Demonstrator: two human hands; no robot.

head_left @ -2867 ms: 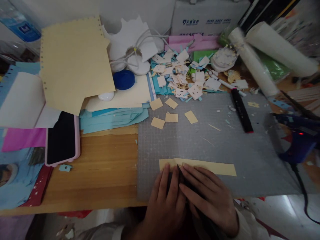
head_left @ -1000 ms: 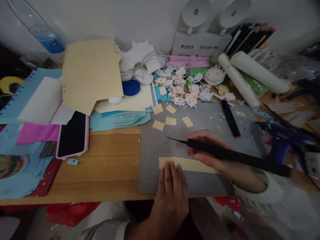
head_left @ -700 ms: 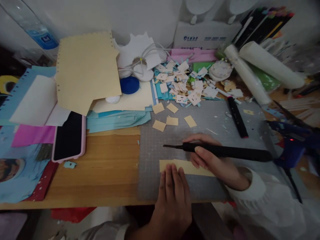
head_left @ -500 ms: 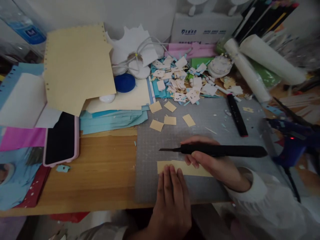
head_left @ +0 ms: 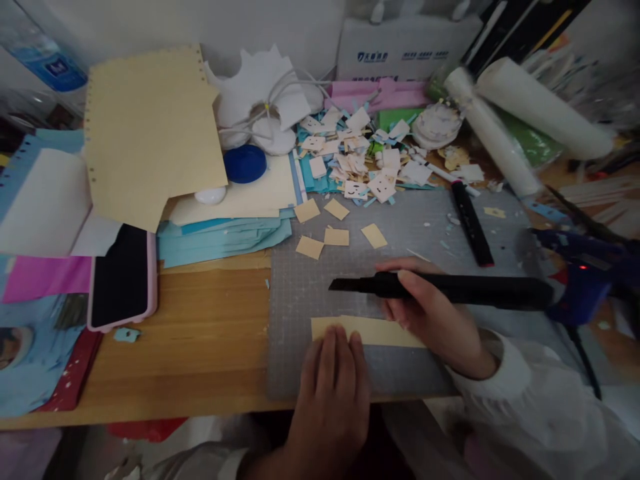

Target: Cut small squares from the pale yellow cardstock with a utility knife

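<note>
My right hand (head_left: pixel 435 317) grips a black craft knife (head_left: pixel 480 291), held nearly level above the grey cutting mat (head_left: pixel 300 300) with its dark blade pointing left. Under it lies a tan paper strip (head_left: pixel 390 331), whose right end is hidden behind that hand. The fingertips of my left hand (head_left: pixel 333 393) lie flat on the strip's left part, fingers stretched out side by side. Beyond the strip, several small tan paper rectangles (head_left: pixel 337 237) are scattered on the mat.
Behind the mat is a heap of paper cutouts (head_left: pixel 355 160), some with drawn faces. A black marker (head_left: pixel 473 223) lies at the right, near a blue glue gun (head_left: pixel 580 267) with a red light. A phone (head_left: pixel 123 277) and larger paper sheets (head_left: pixel 155 133) occupy the left.
The craft knife has turned so that its blade shows broader, and its tip has moved slightly right and up. My left hand still presses on the strip, a little further left in view.
</note>
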